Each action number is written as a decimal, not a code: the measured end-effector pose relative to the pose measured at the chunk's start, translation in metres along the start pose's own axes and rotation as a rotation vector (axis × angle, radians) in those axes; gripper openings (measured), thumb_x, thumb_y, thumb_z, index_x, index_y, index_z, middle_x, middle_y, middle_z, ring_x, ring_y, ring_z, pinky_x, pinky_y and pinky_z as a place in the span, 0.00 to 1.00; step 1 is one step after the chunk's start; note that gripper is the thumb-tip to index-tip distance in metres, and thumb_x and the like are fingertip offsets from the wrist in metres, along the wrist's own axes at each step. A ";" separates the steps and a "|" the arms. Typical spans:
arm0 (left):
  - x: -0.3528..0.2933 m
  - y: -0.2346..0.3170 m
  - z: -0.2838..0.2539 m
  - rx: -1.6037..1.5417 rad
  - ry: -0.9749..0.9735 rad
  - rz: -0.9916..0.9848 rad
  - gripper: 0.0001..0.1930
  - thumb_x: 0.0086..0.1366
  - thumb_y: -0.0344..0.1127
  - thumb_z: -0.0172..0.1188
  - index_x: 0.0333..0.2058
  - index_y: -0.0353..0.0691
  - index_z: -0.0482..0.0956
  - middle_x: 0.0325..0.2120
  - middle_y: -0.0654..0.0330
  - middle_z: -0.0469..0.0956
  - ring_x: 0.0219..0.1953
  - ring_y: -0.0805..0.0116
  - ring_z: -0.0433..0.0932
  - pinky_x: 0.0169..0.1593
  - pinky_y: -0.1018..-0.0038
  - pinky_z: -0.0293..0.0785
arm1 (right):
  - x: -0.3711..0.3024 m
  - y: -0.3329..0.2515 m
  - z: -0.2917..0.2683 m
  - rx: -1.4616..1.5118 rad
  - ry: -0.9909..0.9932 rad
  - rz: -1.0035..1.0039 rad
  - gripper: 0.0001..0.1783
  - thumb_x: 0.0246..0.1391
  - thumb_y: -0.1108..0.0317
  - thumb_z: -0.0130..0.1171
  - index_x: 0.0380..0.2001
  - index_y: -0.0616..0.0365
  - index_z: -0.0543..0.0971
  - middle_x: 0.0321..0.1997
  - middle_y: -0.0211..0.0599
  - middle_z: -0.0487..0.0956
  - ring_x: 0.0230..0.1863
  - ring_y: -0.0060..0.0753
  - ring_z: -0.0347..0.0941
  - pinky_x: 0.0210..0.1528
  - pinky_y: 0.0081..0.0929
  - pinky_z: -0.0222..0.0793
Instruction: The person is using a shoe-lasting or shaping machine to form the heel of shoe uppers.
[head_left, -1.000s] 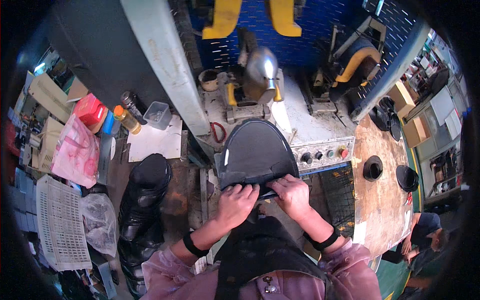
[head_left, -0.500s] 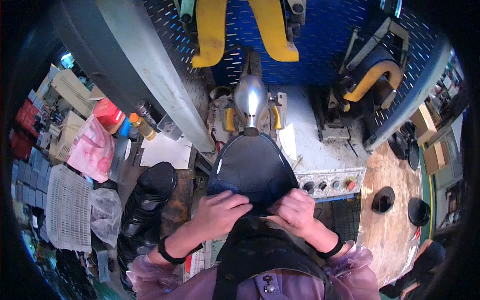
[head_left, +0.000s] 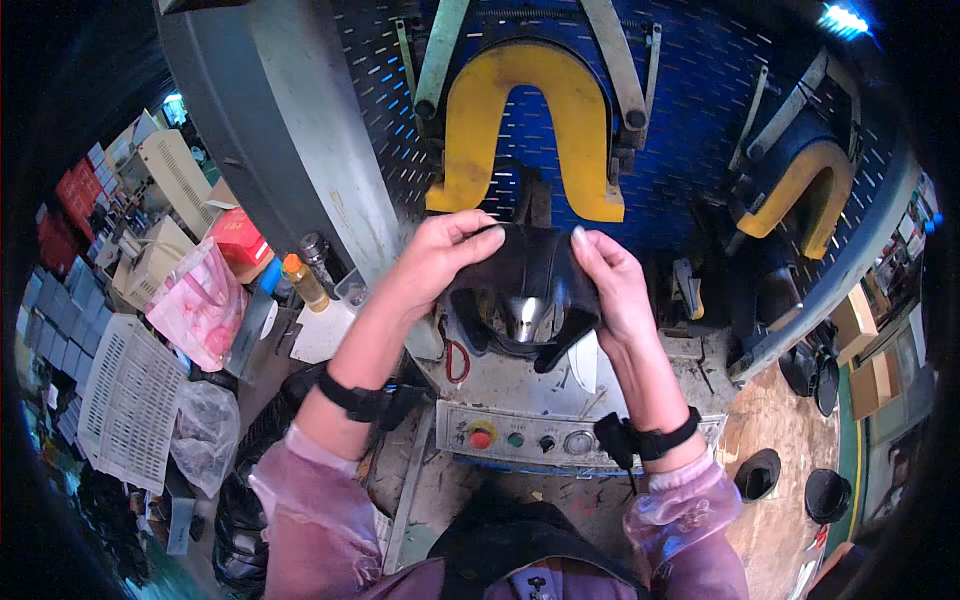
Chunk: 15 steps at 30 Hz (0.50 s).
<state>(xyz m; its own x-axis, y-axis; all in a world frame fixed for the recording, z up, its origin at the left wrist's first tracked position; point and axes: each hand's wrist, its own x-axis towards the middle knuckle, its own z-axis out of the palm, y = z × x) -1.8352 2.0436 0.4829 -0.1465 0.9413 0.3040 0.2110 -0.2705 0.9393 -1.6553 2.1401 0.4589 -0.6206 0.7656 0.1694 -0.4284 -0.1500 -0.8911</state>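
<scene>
The fingers of the left hand are nearly closed, thumb and forefinger pinching the upper left edge of a black shoe upper. The right hand has its thumb laid along the upper right edge of the same piece, with its other fingers curled round the outer side; their tips are hidden, so how tightly they press cannot be told. Between the two hands, the upper is spread over a shiny metal form, whose rounded lower end shows in the piece's opening.

Just beyond the fingertips hangs a yellow U-shaped pad, its two legs reaching down on either side, in front of a blue perforated panel. Below the upper, a white blade-shaped piece and a red loop lie on the machine's worktop. Nearer the body is a control panel with a red button. Farther right, two dark, round pieces stand on a wooden table; well to the left is a white slatted basket.
</scene>
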 end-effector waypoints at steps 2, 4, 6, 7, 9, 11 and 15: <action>0.014 -0.025 0.004 -0.432 0.097 -0.203 0.07 0.61 0.37 0.60 0.32 0.39 0.78 0.27 0.68 0.77 0.29 0.81 0.74 0.35 0.84 0.68 | 0.019 0.019 -0.004 0.141 0.099 0.019 0.09 0.56 0.63 0.59 0.31 0.57 0.79 0.30 0.25 0.79 0.28 0.14 0.72 0.33 0.14 0.66; 0.019 -0.049 0.002 -0.445 0.159 -0.264 0.07 0.61 0.37 0.60 0.33 0.40 0.78 0.26 0.68 0.77 0.27 0.81 0.74 0.33 0.84 0.68 | 0.032 0.037 -0.006 0.209 0.185 0.047 0.08 0.54 0.64 0.61 0.30 0.58 0.79 0.28 0.27 0.80 0.27 0.16 0.73 0.31 0.15 0.67; 0.020 -0.062 -0.001 -0.506 0.212 -0.311 0.07 0.61 0.38 0.60 0.33 0.41 0.79 0.24 0.70 0.78 0.23 0.81 0.74 0.29 0.84 0.69 | 0.037 0.047 -0.005 0.200 0.223 0.087 0.09 0.54 0.64 0.61 0.29 0.58 0.79 0.27 0.27 0.80 0.26 0.16 0.73 0.30 0.15 0.67; 0.019 -0.064 -0.003 -0.509 0.212 -0.316 0.07 0.61 0.38 0.60 0.33 0.41 0.79 0.24 0.70 0.78 0.23 0.81 0.74 0.29 0.84 0.69 | 0.036 0.049 -0.003 0.195 0.256 0.123 0.09 0.54 0.64 0.61 0.28 0.58 0.79 0.26 0.28 0.80 0.25 0.16 0.73 0.29 0.15 0.67; 0.016 -0.064 -0.004 -0.370 0.159 -0.372 0.11 0.62 0.38 0.59 0.38 0.38 0.79 0.30 0.65 0.80 0.30 0.78 0.77 0.35 0.83 0.71 | 0.030 0.049 -0.004 0.127 0.295 0.083 0.10 0.54 0.63 0.61 0.26 0.58 0.79 0.25 0.27 0.79 0.23 0.16 0.71 0.27 0.15 0.66; 0.019 -0.059 0.007 -0.365 0.191 -0.249 0.14 0.64 0.42 0.56 0.41 0.37 0.79 0.34 0.62 0.79 0.36 0.75 0.76 0.41 0.80 0.71 | 0.025 0.050 -0.008 -0.030 0.288 0.012 0.11 0.53 0.62 0.63 0.25 0.58 0.80 0.23 0.26 0.78 0.22 0.14 0.68 0.27 0.14 0.64; 0.026 -0.020 0.014 -0.147 -0.094 -0.025 0.27 0.70 0.53 0.41 0.46 0.34 0.78 0.44 0.55 0.77 0.50 0.67 0.72 0.57 0.73 0.63 | 0.020 0.047 -0.016 -0.200 0.279 0.004 0.12 0.54 0.62 0.62 0.24 0.59 0.80 0.23 0.23 0.77 0.22 0.13 0.66 0.26 0.14 0.62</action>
<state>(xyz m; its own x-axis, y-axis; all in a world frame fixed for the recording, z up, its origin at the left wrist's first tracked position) -1.8296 2.0765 0.4699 -0.0577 0.9609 0.2708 0.0637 -0.2672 0.9615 -1.6772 2.1584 0.4134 -0.4063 0.9111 0.0690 -0.2722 -0.0486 -0.9610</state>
